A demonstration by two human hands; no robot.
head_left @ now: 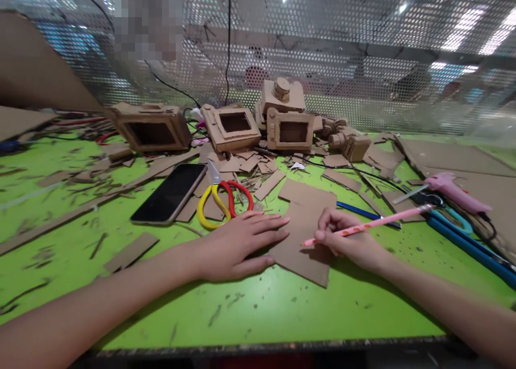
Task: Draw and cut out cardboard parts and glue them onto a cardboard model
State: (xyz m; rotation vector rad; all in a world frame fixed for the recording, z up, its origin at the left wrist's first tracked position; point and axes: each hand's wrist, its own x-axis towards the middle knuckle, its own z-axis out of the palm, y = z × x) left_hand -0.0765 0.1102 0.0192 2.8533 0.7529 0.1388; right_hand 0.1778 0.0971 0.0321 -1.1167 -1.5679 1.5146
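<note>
My left hand (237,243) lies flat with its fingers stretched out, pressing on the left edge of a brown cardboard piece (306,213) on the green table (258,310). My right hand (352,240) is closed around a pink pencil (374,225), whose tip rests on the cardboard near its middle. The pencil's shaft points up and to the right.
Yellow-and-red scissors (223,197) and a black phone (171,193) lie left of the cardboard. Several cardboard camera models (288,127) stand at the back among scraps. A pink glue gun (455,192), blue-handled tools (463,237) and cardboard sheets (455,157) sit at the right. Perforated mesh screens the back.
</note>
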